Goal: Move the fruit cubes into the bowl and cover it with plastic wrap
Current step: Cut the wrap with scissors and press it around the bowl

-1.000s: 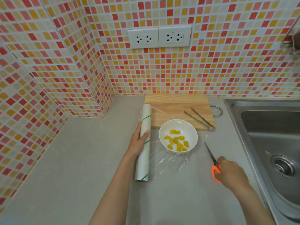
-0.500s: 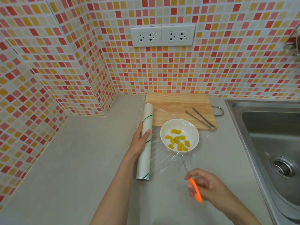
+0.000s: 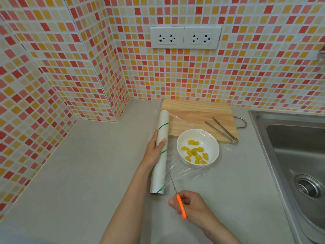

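Note:
A white bowl (image 3: 211, 141) holding several yellow fruit cubes (image 3: 195, 153) sits on the grey counter, with a sheet of clear plastic wrap (image 3: 186, 171) stretched over it from the roll. The white roll of plastic wrap (image 3: 161, 155) lies lengthwise left of the bowl, and my left hand (image 3: 153, 151) rests on it, pressing it down. My right hand (image 3: 191, 206) holds orange-handled scissors (image 3: 181, 205) near the roll's front end, blades pointing at the film's edge beside the roll.
A wooden cutting board (image 3: 193, 115) lies behind the bowl with metal tongs (image 3: 221, 129) on its right side. A steel sink (image 3: 295, 155) fills the right. Tiled walls close the back and left, and two sockets (image 3: 184, 37) sit above.
My right hand picked the scissors up from the counter right of the bowl and carried them left to the film's front edge beside the roll. My left hand stayed on the roll.

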`<action>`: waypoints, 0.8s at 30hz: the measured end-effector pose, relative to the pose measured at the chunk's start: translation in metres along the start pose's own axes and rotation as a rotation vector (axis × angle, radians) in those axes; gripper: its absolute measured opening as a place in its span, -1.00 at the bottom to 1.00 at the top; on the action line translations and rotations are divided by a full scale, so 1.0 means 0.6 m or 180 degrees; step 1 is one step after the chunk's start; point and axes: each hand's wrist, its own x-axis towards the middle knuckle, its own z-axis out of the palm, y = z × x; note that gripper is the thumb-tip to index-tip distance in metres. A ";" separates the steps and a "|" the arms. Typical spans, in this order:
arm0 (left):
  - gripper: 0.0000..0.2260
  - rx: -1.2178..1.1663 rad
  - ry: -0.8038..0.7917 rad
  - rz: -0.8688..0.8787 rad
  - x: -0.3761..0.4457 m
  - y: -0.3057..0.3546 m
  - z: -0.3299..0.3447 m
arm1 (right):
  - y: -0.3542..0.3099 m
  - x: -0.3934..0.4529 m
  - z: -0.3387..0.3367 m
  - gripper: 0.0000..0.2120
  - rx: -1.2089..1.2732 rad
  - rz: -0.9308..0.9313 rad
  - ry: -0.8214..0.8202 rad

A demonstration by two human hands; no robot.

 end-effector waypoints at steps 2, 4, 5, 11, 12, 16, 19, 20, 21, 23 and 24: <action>-0.46 -0.0007 0.0005 0.0013 0.000 -0.001 0.001 | -0.002 0.010 0.006 -0.73 0.0097 -0.0041 0.0164; -0.46 -0.0003 0.0016 0.0007 0.000 -0.003 0.002 | 0.002 0.019 0.013 -0.69 0.0228 -0.0079 0.0279; -0.46 0.0015 0.0030 -0.0004 0.000 -0.004 0.002 | 0.005 0.022 0.016 -0.67 0.0292 -0.0086 0.0343; -0.47 0.0056 0.0065 0.0029 -0.002 -0.010 -0.001 | 0.005 0.031 0.021 -0.58 0.0306 0.0025 0.0447; -0.47 0.0055 0.0070 0.0034 -0.003 -0.010 -0.001 | 0.001 0.035 0.020 -0.57 0.0298 0.0063 0.0424; -0.47 -0.0044 0.0092 0.0011 -0.007 -0.009 0.000 | -0.017 0.049 0.018 -0.50 0.0254 0.0041 0.0555; -0.47 -0.0110 0.0113 0.0014 -0.008 -0.007 -0.001 | -0.028 0.054 0.025 -0.51 0.0314 0.0088 0.0541; -0.47 -0.0115 0.0118 0.0017 -0.008 -0.006 -0.002 | -0.034 0.056 0.027 -0.51 0.0352 0.0125 0.0522; -0.47 -0.0117 0.0121 0.0018 -0.008 -0.006 -0.003 | -0.039 0.059 0.027 -0.51 0.0391 0.0150 0.0519; -0.47 -0.0116 0.0139 0.0011 -0.010 -0.006 -0.005 | -0.048 0.066 0.028 -0.50 0.0479 0.0151 0.0554; -0.47 -0.0112 0.0153 0.0007 -0.011 -0.006 -0.006 | -0.050 0.069 0.028 -0.51 0.0521 0.0153 0.0564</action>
